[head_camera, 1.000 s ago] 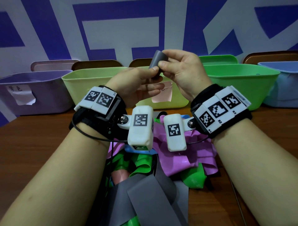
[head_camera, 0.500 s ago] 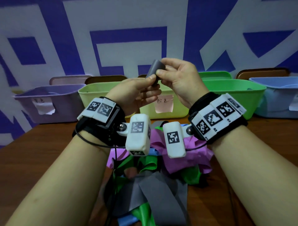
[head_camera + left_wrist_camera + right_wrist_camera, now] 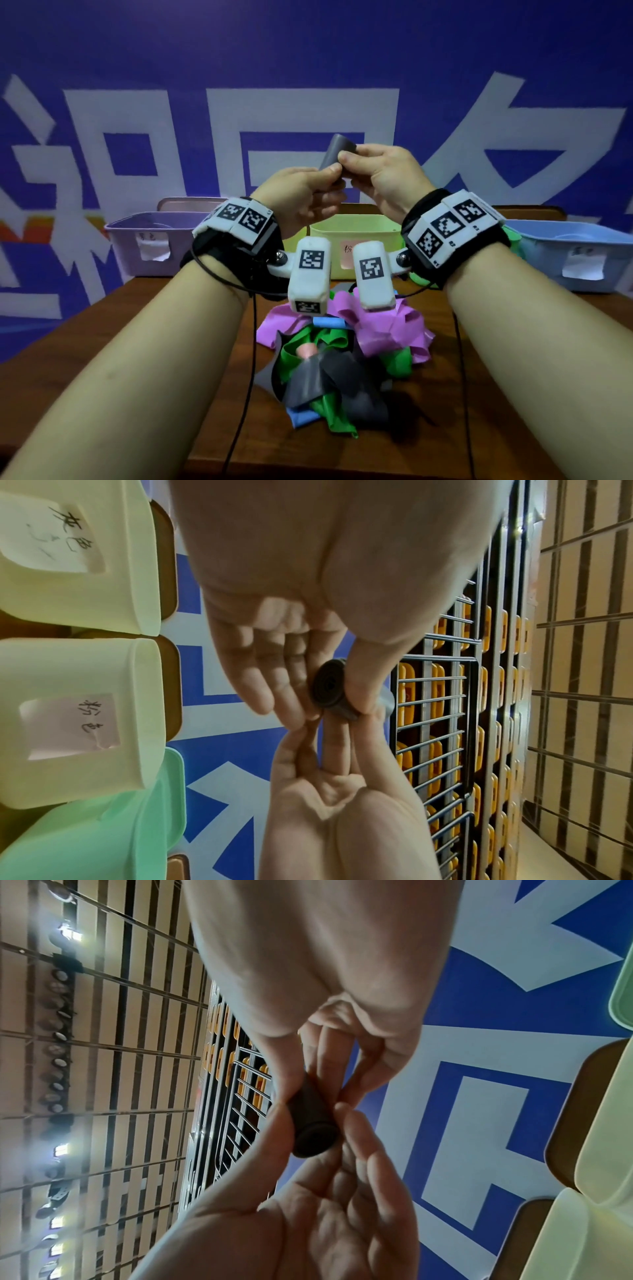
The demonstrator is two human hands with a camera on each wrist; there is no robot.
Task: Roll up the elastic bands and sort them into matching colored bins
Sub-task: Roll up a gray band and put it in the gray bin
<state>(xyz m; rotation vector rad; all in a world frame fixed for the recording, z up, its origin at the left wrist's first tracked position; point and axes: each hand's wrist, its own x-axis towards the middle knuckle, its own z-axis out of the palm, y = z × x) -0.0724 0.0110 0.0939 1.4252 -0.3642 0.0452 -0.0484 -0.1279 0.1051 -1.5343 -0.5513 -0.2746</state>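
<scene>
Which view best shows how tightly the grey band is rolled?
The left wrist view: the grey roll turns its spiral end to the camera, pinched between both hands. The right wrist view shows that end darker. The head view shows only its side.

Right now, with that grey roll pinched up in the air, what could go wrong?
The grey roll is held only by fingertip pinches of the left hand and right hand; if either slips, it may spring open. If dropped, it would probably land in the loose band pile below. No grey bin shows; a pale bin bears a handwritten label, so misreading could missort it.
</scene>
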